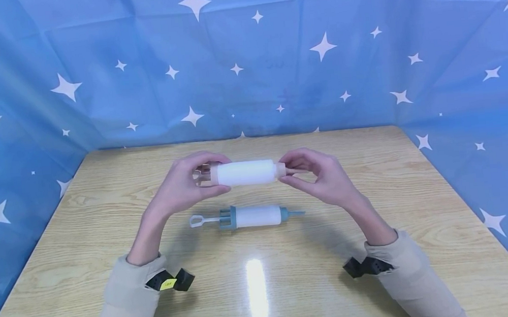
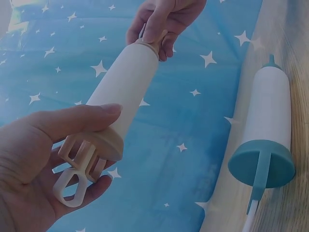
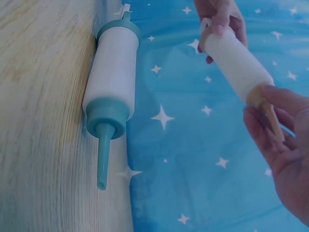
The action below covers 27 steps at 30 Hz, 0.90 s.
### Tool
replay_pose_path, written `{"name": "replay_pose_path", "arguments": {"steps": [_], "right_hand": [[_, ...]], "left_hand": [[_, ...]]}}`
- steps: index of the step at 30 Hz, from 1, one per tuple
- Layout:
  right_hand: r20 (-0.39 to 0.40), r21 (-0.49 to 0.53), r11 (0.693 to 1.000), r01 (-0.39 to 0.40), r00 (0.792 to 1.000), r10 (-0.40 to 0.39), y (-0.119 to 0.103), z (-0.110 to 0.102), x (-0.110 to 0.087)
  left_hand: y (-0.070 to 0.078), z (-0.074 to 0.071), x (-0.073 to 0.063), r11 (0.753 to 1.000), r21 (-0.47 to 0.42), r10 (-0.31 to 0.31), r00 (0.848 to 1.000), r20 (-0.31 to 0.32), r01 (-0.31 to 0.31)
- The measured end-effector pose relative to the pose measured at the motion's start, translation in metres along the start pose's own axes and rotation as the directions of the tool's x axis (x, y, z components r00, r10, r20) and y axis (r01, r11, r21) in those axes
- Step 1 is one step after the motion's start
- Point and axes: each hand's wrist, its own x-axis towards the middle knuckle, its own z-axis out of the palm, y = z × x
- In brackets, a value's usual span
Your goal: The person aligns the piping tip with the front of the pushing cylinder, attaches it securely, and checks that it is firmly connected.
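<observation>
Both hands hold a white syringe-style piping gun with beige end caps (image 1: 246, 173) level above the table. My left hand (image 1: 187, 181) grips its plunger end, the thumb on the white barrel (image 2: 123, 87) and the fingers round the beige collar (image 2: 99, 145). A white looped plunger handle (image 2: 70, 187) sticks out past that palm. At the other end my right hand (image 1: 317, 173) pinches the beige nozzle cap (image 3: 258, 95), its slim nozzle (image 3: 273, 121) pointing out past the fingers. A second piping gun, with teal caps (image 1: 258, 216), lies on the table just nearer, plunger to the left.
The wood-grain table (image 1: 83, 246) reaches back to a blue curtain with white stars (image 1: 246, 77), which also hangs along both sides. Black wrist cameras (image 1: 183, 280) sit on the beige sleeves (image 1: 130, 303). A bright light reflection shows on the tabletop near the front.
</observation>
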Motion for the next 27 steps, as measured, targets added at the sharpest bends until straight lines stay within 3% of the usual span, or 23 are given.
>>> {"name": "replay_pose_path", "arguments": {"steps": [11,21,27], "right_hand": [[-0.005,0.02,1.0,-0.02,1.0,0.02,-0.0008,-0.0042,-0.0002],[0.003,0.048,0.991,-0.125,0.992,0.125,-0.0029,-0.0045,-0.0022],[-0.026,-0.017,0.992,-0.124,0.992,0.123,-0.0008,-0.004,-0.0022]], "left_hand": [[0.0054,0.0054,0.0008,1.0,-0.006,0.027,0.999,-0.036,-0.027],[0.0072,0.0085,0.0015,0.999,-0.004,0.04,0.998,-0.049,-0.041],[0.0069,0.0089,0.0025,0.998,0.005,0.059,0.997,-0.048,-0.059]]}}
